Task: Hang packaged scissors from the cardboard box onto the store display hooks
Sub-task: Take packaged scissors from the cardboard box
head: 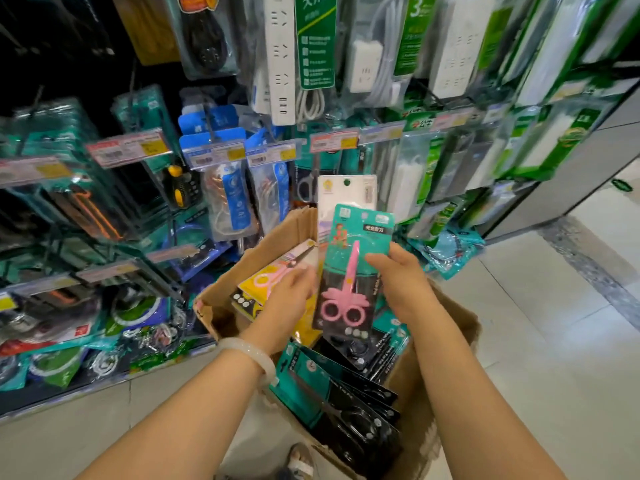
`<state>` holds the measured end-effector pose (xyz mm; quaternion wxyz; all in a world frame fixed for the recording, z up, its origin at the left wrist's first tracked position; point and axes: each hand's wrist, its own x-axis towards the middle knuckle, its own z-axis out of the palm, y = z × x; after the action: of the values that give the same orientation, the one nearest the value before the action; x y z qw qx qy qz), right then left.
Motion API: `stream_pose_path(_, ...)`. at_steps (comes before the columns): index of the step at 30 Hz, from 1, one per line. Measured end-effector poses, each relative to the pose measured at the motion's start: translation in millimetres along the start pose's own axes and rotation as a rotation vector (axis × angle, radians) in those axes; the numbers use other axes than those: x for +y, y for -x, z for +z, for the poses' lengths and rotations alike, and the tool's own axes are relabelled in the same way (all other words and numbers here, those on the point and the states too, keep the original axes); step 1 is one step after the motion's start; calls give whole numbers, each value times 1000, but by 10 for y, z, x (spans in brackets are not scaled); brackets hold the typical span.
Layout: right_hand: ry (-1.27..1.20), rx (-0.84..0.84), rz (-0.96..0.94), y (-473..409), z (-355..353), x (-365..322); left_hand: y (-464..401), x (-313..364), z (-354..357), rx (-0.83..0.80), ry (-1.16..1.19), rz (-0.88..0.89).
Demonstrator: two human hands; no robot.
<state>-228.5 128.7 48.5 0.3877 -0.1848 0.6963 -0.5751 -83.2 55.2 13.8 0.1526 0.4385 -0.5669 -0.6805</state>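
A teal-and-black pack of pink scissors (349, 271) stands upright above the cardboard box (450, 344). My right hand (401, 278) grips its right edge, thumb on the front. My left hand (291, 292) pinches a yellow pack of pink scissors (273, 275) that tilts over the box's left side. A white-backed pack (346, 195) rises behind the teal one. Several teal-and-black scissor packs (332, 389) lie stacked in the box. Display hooks with price tags (332, 138) hold hanging goods straight ahead.
Packaged power strips (284, 57) hang above, tools and cables (228, 199) to the left, green packs (554, 140) to the right. More bags (69, 358) crowd the lowest row by the floor. Pale floor tiles (554, 323) stretch right of the box. A sandalled foot (301, 462) shows below.
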Motion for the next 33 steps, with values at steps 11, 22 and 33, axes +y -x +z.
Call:
stream_pose_path(11,32,-148,15,255,659,276,255,-53,-301,245,490,-56)
stream_pose_path(22,54,-253,-166,761,1896,136,907,-215,-1685,614,428,101)
stream_pose_path(33,-54,-528,-262,2035,3997,-145,2424,-513,-3561,887,389,255)
